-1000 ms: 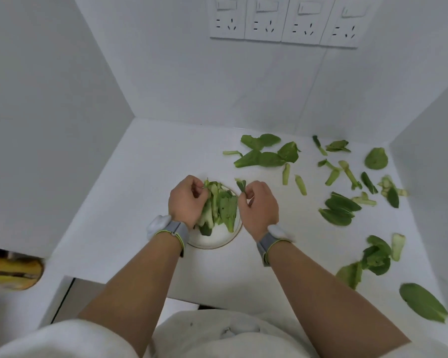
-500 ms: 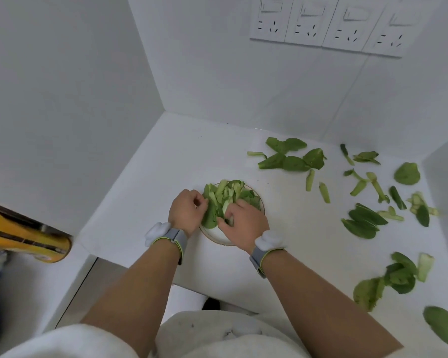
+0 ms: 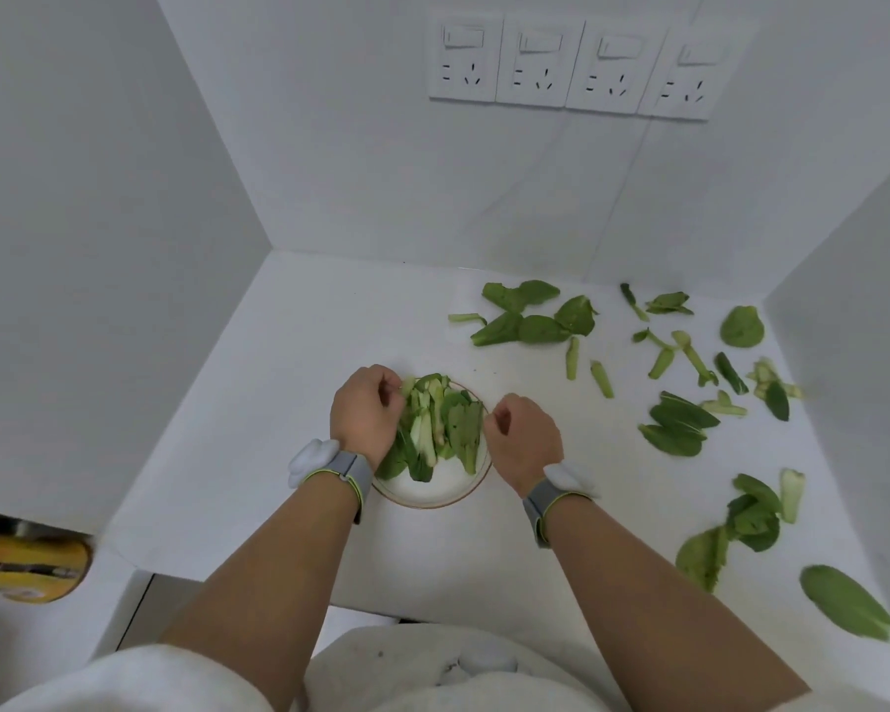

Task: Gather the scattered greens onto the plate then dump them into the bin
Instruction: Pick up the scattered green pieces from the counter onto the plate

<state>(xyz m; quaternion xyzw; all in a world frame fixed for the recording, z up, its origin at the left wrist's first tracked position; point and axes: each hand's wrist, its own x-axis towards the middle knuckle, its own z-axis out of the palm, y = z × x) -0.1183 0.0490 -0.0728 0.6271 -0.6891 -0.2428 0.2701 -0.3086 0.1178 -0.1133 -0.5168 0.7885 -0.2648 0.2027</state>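
A round white plate point(image 3: 432, 488) sits on the white counter with a pile of cut greens point(image 3: 440, 423) on its far half. My left hand point(image 3: 361, 418) is at the plate's left rim, fingers curled against the pile's edge. My right hand point(image 3: 525, 439) is at the right rim, fingers curled in by the edge. Many loose green leaves and stems lie scattered to the right: a leaf cluster point(image 3: 530, 321) at the back, dark leaves point(image 3: 679, 423) mid-right, and more leaves point(image 3: 751, 516) at the near right.
White walls close in the counter on the left, back and right, with a row of wall sockets point(image 3: 566, 69) above. A yellow object point(image 3: 27, 567) sits low beyond the counter's left edge. The counter's front edge runs just before my body.
My right hand has come off the top of the greens and moved to the plate's right rim. My left hand stays at the left rim. The view has shifted slightly.
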